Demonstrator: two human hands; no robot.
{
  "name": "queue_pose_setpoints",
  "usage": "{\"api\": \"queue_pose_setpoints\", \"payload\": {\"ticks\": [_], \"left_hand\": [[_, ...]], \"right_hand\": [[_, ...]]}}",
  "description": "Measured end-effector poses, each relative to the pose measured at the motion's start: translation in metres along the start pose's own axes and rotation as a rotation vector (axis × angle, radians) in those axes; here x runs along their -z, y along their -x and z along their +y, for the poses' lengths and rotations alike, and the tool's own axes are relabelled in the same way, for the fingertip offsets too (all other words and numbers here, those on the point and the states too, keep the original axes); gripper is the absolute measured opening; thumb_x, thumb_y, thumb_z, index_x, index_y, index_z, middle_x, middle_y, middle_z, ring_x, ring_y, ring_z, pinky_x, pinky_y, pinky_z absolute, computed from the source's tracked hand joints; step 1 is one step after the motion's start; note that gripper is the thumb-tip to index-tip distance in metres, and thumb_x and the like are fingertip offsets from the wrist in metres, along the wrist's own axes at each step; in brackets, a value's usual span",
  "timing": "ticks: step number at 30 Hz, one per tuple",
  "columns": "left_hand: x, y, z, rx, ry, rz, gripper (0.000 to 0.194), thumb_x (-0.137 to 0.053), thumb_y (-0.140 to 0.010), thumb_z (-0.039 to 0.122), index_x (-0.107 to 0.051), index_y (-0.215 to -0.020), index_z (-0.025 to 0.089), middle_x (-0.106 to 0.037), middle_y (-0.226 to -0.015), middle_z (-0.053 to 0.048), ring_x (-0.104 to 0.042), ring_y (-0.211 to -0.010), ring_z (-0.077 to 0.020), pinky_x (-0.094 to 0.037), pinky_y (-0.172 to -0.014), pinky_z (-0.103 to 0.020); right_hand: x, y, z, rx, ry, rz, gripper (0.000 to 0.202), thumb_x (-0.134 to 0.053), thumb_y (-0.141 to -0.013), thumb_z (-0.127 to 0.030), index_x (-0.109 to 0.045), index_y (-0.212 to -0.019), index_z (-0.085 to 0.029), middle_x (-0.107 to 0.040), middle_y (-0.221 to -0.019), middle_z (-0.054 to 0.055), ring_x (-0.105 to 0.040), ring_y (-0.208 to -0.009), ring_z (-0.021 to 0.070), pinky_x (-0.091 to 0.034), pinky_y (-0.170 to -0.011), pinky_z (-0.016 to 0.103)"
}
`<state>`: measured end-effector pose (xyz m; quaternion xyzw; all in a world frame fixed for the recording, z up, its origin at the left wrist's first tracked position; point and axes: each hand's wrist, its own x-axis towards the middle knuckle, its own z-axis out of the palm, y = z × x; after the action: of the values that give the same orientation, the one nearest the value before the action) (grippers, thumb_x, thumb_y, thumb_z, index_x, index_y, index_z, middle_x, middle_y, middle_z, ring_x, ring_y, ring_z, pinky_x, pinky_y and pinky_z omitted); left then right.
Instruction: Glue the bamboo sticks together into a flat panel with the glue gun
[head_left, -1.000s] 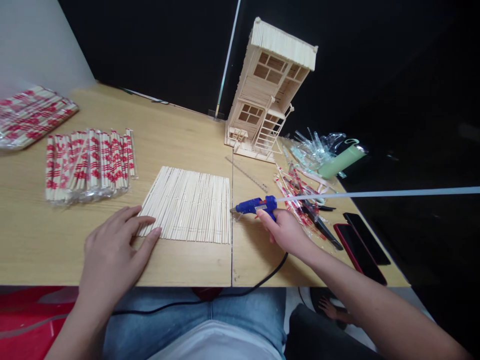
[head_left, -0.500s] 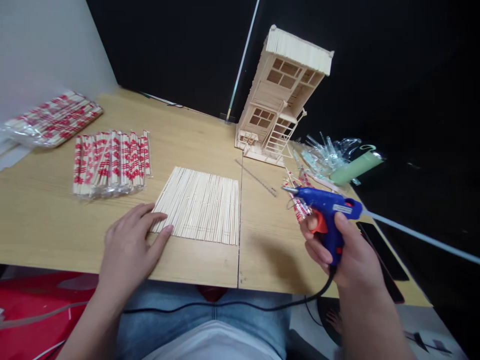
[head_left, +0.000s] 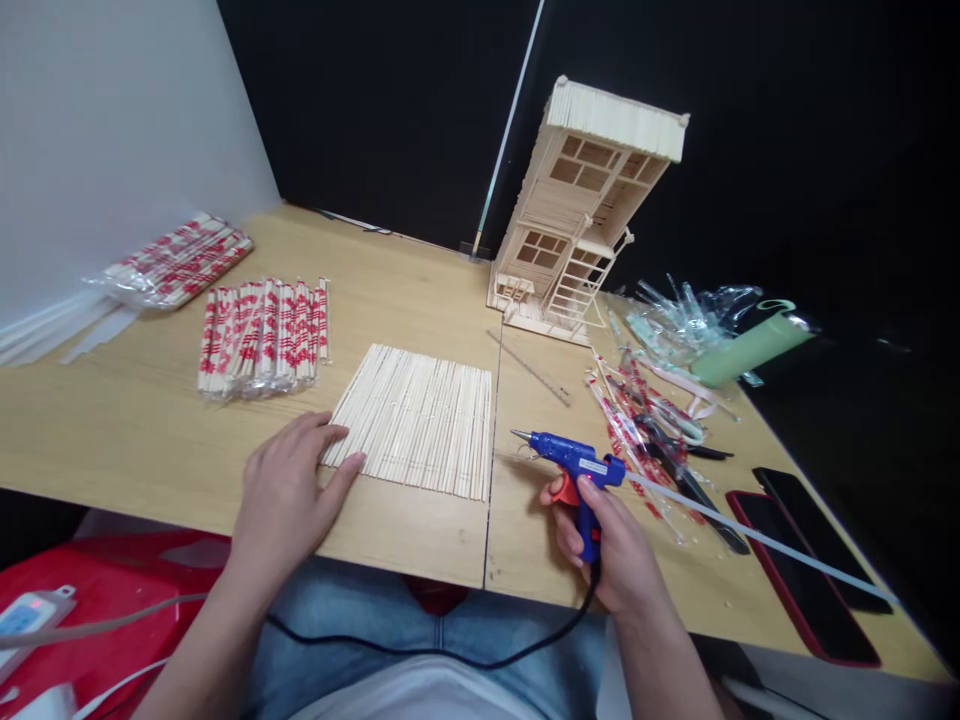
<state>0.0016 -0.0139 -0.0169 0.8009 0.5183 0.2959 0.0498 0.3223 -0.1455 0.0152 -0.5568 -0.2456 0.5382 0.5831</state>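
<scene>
A flat panel of chopsticks point(head_left: 412, 420) laid side by side rests on the table in front of me. My left hand point(head_left: 296, 490) lies at its lower left corner, thumb and fingers apart, fingertips touching the edge. In my right hand point(head_left: 600, 530) is a blue glue gun point(head_left: 574, 460), its metal tip pointing left and held a short way right of the panel. My index finger is at the orange trigger. A long clear glue stick point(head_left: 750, 535) sticks out of the gun's back. Its black cord runs across my lap.
A model house of sticks point(head_left: 585, 200) stands at the back. Wrapped chopsticks point(head_left: 262, 335) and a bagged bundle point(head_left: 180, 260) lie left. At right are torn wrappers point(head_left: 626, 430), black-handled scissors point(head_left: 697, 490), a green cylinder point(head_left: 754, 345) and two phones point(head_left: 810, 580). A thin rod point(head_left: 529, 368) lies behind the panel.
My right hand has brought the glue gun left and lower, nearer the panel. My left hand stays at the panel's corner. The view has shifted, showing more of the right side.
</scene>
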Motion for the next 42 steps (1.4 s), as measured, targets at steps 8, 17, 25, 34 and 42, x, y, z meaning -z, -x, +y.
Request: {"api": "queue_pose_setpoints", "payload": {"ticks": [8, 17, 25, 34, 42], "left_hand": [[0.000, -0.001, 0.000, 0.000, -0.021, -0.013, 0.040, -0.051, -0.099, 0.055, -0.064, -0.115, 0.020, -0.065, -0.133, -0.013, -0.058, -0.130, -0.0318, -0.045, -0.109, -0.051], [0.000, 0.000, 0.002, -0.003, -0.042, -0.010, 0.038, -0.051, -0.100, 0.053, -0.063, -0.115, 0.020, -0.064, -0.134, -0.014, -0.058, -0.130, -0.0319, -0.045, -0.110, -0.052], [0.000, 0.000, 0.001, -0.019, -0.043, -0.010, 0.036, -0.052, -0.100, 0.052, -0.063, -0.115, 0.020, -0.064, -0.133, -0.014, -0.058, -0.130, -0.0319, -0.045, -0.109, -0.052], [0.001, 0.001, 0.003, 0.030, 0.009, 0.002, 0.032, -0.053, -0.100, 0.049, -0.062, -0.115, 0.022, -0.062, -0.135, -0.013, -0.059, -0.128, -0.0306, -0.046, -0.108, -0.051], [0.002, 0.004, 0.004, 0.069, 0.048, 0.076, 0.030, -0.054, -0.100, 0.047, -0.062, -0.113, 0.021, -0.064, -0.132, -0.013, -0.060, -0.125, -0.0307, -0.047, -0.106, -0.050]], "right_hand": [[-0.001, 0.002, 0.001, 0.006, 0.048, -0.009, 0.049, -0.070, -0.087, -0.063, -0.068, -0.089, -0.013, -0.050, -0.046, -0.004, -0.040, -0.036, 0.0067, -0.029, -0.035, 0.016], [0.000, 0.003, 0.002, 0.008, 0.018, 0.005, 0.048, -0.072, -0.086, -0.062, -0.068, -0.089, -0.014, -0.054, -0.049, -0.003, -0.040, -0.036, 0.0070, -0.031, -0.035, 0.016], [0.002, 0.002, 0.004, 0.003, 0.023, 0.014, 0.045, -0.073, -0.086, -0.059, -0.069, -0.090, -0.014, -0.049, -0.045, -0.004, -0.039, -0.037, 0.0077, -0.030, -0.036, 0.016], [0.002, 0.002, 0.007, -0.003, 0.071, 0.051, 0.051, -0.070, -0.086, -0.065, -0.070, -0.092, -0.014, -0.053, -0.049, -0.002, -0.040, -0.039, 0.0083, -0.030, -0.037, 0.018], [-0.008, 0.010, 0.011, 0.091, 0.252, 0.163, 0.062, -0.065, -0.085, -0.074, -0.072, -0.093, -0.013, -0.052, -0.049, -0.002, -0.045, -0.042, 0.0107, -0.035, -0.041, 0.021]]}}
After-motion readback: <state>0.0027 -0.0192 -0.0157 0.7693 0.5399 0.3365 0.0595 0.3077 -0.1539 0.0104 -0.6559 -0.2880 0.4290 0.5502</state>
